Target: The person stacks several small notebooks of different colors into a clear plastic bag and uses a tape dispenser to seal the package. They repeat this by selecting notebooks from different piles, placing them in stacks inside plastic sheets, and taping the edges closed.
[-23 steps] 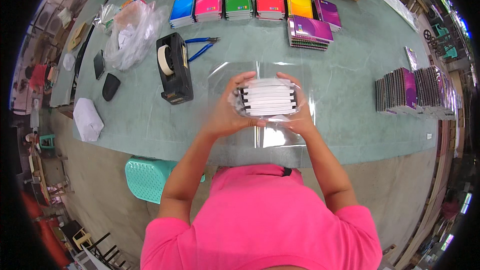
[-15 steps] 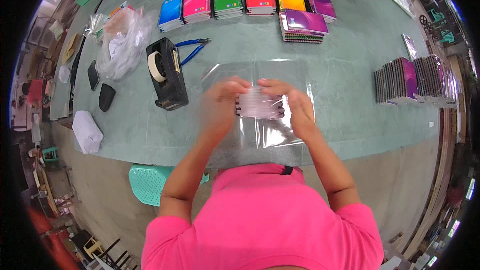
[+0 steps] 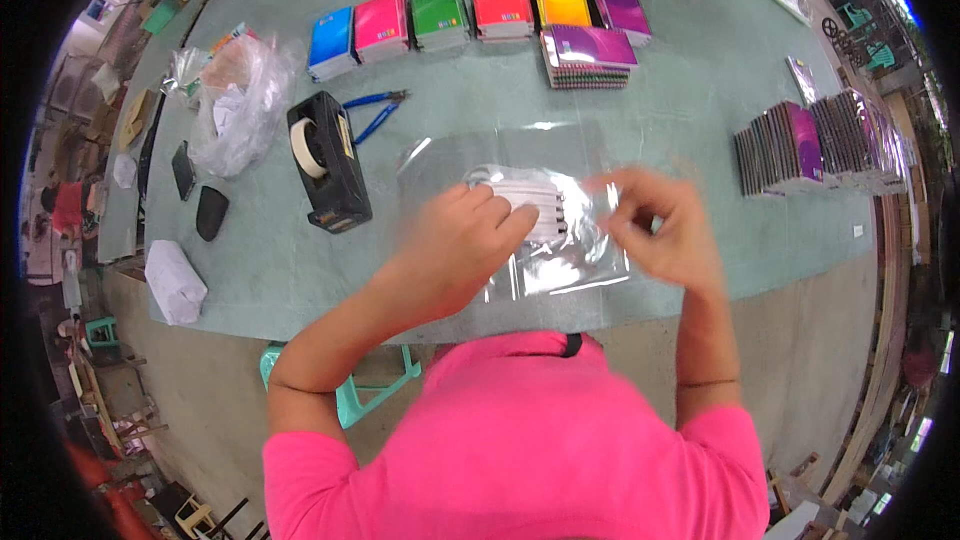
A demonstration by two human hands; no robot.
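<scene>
Pressing down now on a white bundle with the left hand, fingers curled over its near end, where a moment ago both hands cupped that same stack up off the surface. Lying flat at present, wrapped inside a clear plastic bag spread beneath and around it, directly under the left fingertips. Lifted off to the side, the right hand, blurred in motion, thumb and fingers pinched narrowly together just right of the bundle, seemingly on the bag's edge, though too smeared to say for sure. Judging from the change: stack set down and sleeved, bag mouth likely being handled next to it.

Beyond the left hand, a black tape dispenser and blue pliers. Farther ahead, a row of coloured notebooks. Out past the right hand, upright dark booklets on the grey-green surface.
</scene>
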